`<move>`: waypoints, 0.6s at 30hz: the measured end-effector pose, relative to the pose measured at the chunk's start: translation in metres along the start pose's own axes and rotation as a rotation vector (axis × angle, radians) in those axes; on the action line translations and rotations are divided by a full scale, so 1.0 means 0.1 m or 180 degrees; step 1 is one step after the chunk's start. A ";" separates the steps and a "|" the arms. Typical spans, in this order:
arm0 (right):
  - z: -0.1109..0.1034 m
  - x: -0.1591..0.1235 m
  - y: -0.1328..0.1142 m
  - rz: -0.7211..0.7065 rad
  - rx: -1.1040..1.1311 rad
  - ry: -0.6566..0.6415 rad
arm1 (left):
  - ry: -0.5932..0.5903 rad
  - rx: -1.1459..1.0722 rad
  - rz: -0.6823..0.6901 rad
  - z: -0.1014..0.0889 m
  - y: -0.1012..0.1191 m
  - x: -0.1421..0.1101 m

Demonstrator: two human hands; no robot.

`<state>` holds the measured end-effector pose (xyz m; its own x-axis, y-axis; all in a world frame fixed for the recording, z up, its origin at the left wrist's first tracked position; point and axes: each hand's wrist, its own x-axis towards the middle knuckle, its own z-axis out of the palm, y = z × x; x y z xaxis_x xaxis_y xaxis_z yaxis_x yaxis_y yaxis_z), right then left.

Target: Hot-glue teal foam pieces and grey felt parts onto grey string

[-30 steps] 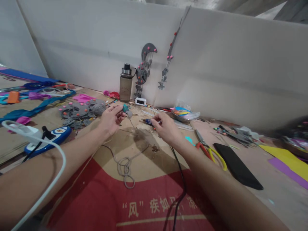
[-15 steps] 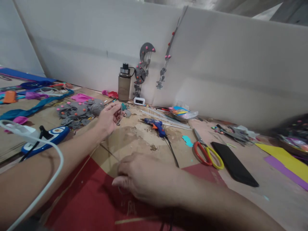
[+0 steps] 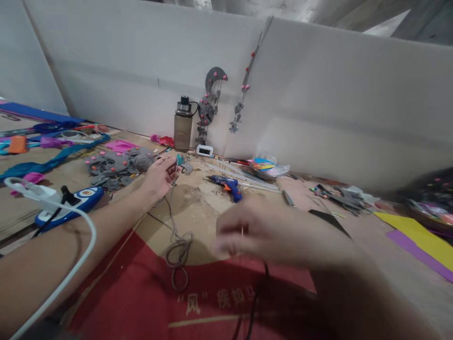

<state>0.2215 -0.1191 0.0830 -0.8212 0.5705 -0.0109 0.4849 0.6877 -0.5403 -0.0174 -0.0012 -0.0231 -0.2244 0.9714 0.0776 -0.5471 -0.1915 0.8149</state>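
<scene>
My left hand [image 3: 160,175] is stretched far out over the cardboard and pinches a small teal and grey felt piece [image 3: 183,164] with a grey cord [image 3: 176,245] hanging from it. The cord runs down to a loose coil on the red printed cardboard [image 3: 134,293]. My right hand [image 3: 269,233] hovers nearer to me, above the cardboard, smeared by motion, so its fingers and what is in them cannot be made out. A blue glue gun [image 3: 228,185] lies beyond it, its black cable [image 3: 253,302] running toward me.
A brown water bottle [image 3: 183,126] and grey felt hangings [image 3: 211,101] stand against the white wall board. Grey felt cut-outs [image 3: 113,165] lie left. A blue power strip [image 3: 71,204] with a white cable sits near my left arm. A black phone [image 3: 329,219] lies right.
My right hand left the glue gun, dropped to the cardboard near me, then rose and moved right. The grey cord coil is uncovered again. My left hand barely moved.
</scene>
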 end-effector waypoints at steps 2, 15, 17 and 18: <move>-0.04 0.15 0.32 0.0675 -0.0557 0.0985 | -0.0057 0.0066 0.0045 0.01 0.00 -0.02; 0.32 0.59 1.60 0.2402 -0.0930 0.1163 | -0.0436 0.0527 0.0080 0.13 -0.07 -0.17; 0.30 0.59 1.60 0.2473 -0.0527 0.1303 | -0.0463 0.0578 0.0094 0.12 -0.08 -0.17; 0.28 0.59 1.60 0.2485 -0.0245 0.1452 | -0.0459 0.0581 0.0108 0.12 -0.08 -0.18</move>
<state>0.2422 0.0123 -0.0279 -0.0597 0.9982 -0.0074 0.8860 0.0496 -0.4611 0.0010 -0.0149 -0.0242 -0.1155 0.9774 0.1773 -0.3832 -0.2085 0.8998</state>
